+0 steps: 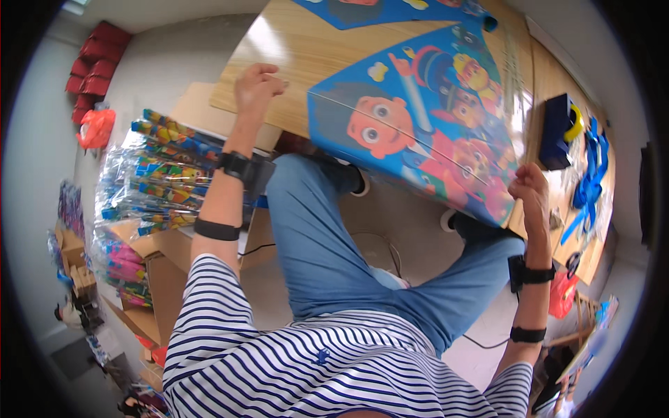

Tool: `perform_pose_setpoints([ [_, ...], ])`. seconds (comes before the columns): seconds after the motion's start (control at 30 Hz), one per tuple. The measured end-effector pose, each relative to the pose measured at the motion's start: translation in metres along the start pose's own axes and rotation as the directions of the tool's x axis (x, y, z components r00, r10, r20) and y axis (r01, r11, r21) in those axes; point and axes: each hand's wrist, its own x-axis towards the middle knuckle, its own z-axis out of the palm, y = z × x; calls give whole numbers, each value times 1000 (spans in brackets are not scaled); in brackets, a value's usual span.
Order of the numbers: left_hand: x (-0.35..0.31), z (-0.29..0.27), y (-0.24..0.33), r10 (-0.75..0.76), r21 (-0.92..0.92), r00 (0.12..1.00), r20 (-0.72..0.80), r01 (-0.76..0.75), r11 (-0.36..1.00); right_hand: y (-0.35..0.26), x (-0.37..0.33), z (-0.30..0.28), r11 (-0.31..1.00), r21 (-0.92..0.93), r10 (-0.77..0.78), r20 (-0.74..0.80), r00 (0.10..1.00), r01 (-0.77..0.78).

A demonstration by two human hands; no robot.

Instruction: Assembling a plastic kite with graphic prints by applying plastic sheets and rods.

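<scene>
A blue, kite-shaped sheet (pixel 432 118) printed with cartoon figures lies over the table's front edge, its near part hanging toward my knees. A thin pale line crosses it at a slant; whether that is a string, a rod or a seam I cannot tell. My left hand (pixel 256 87) is raised beside the sheet's left corner, fingers curled into a pinch. What it holds, if anything, is too small to make out. At the sheet's right corner, my right hand (pixel 531 187) has its fingers curled in; anything between them is hidden. Another similar blue sheet (pixel 362 12) lies farther back.
Plastic-wrapped packs (pixel 171 167) with printed patterns are piled at my left above a cardboard box (pixel 167 296). On the wooden table (pixel 279 42), a dark blue tape dispenser (pixel 555 136) with yellow tape and a tangled blue ribbon (pixel 591 171) lie at the right.
</scene>
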Motion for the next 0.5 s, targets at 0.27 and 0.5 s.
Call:
perform_pose_setpoints([
  [0.27, 2, 17, 1, 25, 340, 996, -81, 4, 940, -3, -8, 5, 1000, 6, -5, -39, 999, 5],
  [0.5, 9, 26, 2, 19, 486, 997, -73, 19, 874, -3, -8, 0, 998, 36, -48, -39, 998, 49],
])
